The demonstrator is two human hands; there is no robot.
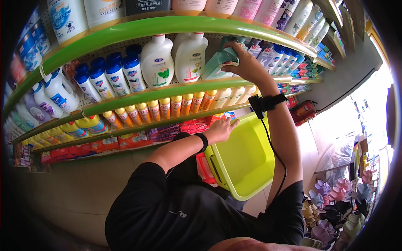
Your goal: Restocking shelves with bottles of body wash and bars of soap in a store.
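My right hand (pixel 243 62) reaches to the middle shelf, its thumb and fingers around a teal carton (pixel 216 67). The carton leans among the goods, with white pump-type bottles (pixel 192 59) to its left and boxed tubes (pixel 265 56) to its right. Lower down, my left hand (pixel 220 130) is held palm down with a finger extended, at the far left corner of a lime-green plastic bin (pixel 251 157). Nothing shows in its grasp; whether it touches the rim I cannot tell. The bin's visible inside holds nothing.
Green-edged shelves (pixel 132 102) curve across the front, packed with blue-capped bottles (pixel 117 80), orange spray cans (pixel 176 105) and red packets (pixel 135 139). A red stool (pixel 205 168) stands beside the bin. Fire extinguishers (pixel 304 113) and slippers (pixel 339 189) are at the right.
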